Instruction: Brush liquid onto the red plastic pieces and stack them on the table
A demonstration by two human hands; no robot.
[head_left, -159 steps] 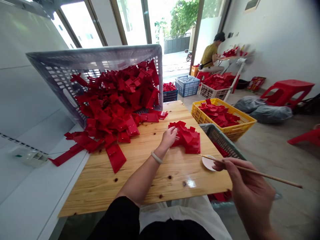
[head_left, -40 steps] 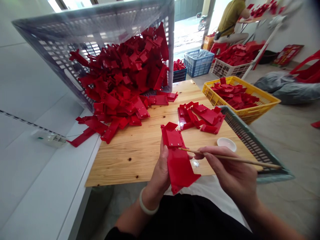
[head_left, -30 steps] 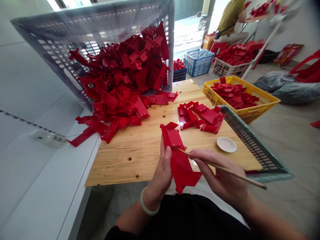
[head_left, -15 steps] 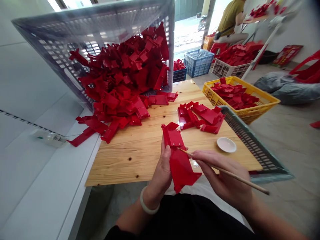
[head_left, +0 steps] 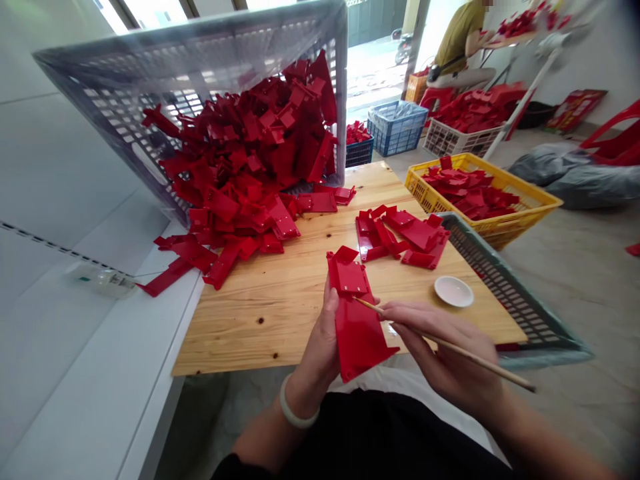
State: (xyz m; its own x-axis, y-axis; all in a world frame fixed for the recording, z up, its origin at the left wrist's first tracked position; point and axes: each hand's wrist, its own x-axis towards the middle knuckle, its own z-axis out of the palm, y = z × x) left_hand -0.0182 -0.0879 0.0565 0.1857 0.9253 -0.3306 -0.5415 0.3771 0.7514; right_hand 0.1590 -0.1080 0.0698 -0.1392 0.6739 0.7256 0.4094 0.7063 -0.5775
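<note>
A long red plastic part (head_left: 357, 327) is gripped by my left hand (head_left: 321, 340) along its left side, over the front of the wooden table. My right hand (head_left: 445, 347) pinches a thin wooden brush (head_left: 465, 355), its tip touching the part just below the raised flap. A small white dish (head_left: 453, 291) sits on the table to the right. Several red parts (head_left: 405, 235) lie behind my hands. At the back left, a heap of red parts (head_left: 250, 153) spills out of a tipped grey crate (head_left: 345, 87) onto the table.
The wooden table (head_left: 240, 333) meets a white ledge (head_left: 100, 373) on the left. A grey-green crate (head_left: 530, 320) stands against its right edge, with a yellow basket (head_left: 525, 213) of red parts behind. Further back are more crates and a seated person (head_left: 457, 40).
The red part has turned slightly in my left hand, so its lower end shows flatter. The brush tip has moved slightly left along it.
</note>
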